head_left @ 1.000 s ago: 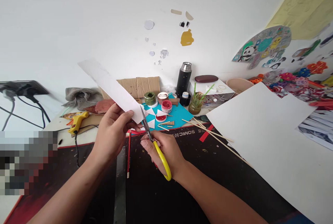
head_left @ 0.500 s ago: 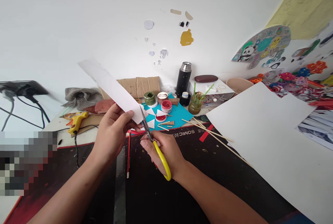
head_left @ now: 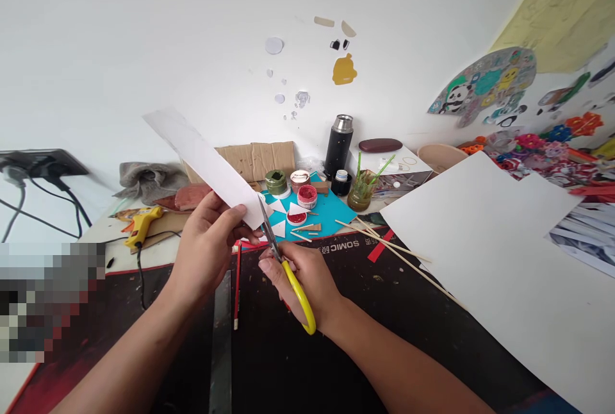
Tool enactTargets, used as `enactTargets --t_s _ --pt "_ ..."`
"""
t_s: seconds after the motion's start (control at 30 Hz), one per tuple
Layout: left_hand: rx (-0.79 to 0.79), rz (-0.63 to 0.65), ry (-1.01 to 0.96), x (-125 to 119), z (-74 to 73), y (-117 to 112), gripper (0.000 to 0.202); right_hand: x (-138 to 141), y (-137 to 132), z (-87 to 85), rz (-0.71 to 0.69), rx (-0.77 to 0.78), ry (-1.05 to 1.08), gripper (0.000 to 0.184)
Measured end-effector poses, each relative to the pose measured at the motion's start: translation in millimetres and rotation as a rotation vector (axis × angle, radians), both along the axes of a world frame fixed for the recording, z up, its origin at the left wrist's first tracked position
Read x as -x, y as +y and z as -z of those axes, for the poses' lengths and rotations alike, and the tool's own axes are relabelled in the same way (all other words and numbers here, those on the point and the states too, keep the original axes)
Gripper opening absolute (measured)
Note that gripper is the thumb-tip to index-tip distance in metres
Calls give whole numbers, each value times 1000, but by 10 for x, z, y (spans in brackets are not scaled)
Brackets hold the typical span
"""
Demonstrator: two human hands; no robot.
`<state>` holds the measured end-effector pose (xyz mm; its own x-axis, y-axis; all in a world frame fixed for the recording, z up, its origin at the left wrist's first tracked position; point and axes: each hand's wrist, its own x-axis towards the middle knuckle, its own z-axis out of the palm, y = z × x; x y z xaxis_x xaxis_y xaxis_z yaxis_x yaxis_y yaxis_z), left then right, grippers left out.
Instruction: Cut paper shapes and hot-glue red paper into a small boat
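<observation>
My left hand [head_left: 209, 244] is closed on the near end of a long white paper strip [head_left: 204, 162], which slants up and away to the left. My right hand [head_left: 305, 279] grips yellow-handled scissors [head_left: 283, 266]; their blades point up at the strip's lower end, right beside my left fingers. Small white paper triangles [head_left: 280, 216] lie on a teal sheet [head_left: 331, 209] just behind the blades.
A large white sheet [head_left: 504, 254] covers the right of the dark mat [head_left: 269, 363]. Thin wooden sticks [head_left: 384, 244], a metal ruler [head_left: 222, 337], a red pencil, a yellow glue gun [head_left: 142, 222], paint jars, a black flask [head_left: 339, 145] and cardboard stand around.
</observation>
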<state>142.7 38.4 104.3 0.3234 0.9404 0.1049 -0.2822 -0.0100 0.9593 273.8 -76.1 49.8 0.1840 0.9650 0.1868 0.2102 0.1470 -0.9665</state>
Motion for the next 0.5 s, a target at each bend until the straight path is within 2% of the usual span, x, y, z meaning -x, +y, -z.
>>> enactTargets --t_s 0.27,0.5 --pt "-4 -22 14 -14 -23 -19 26 7 1 -18 9 16 -8 44" --pt "-12 -24 16 -1 -21 -23 26 -2 2 -22 15 -10 -23 42"
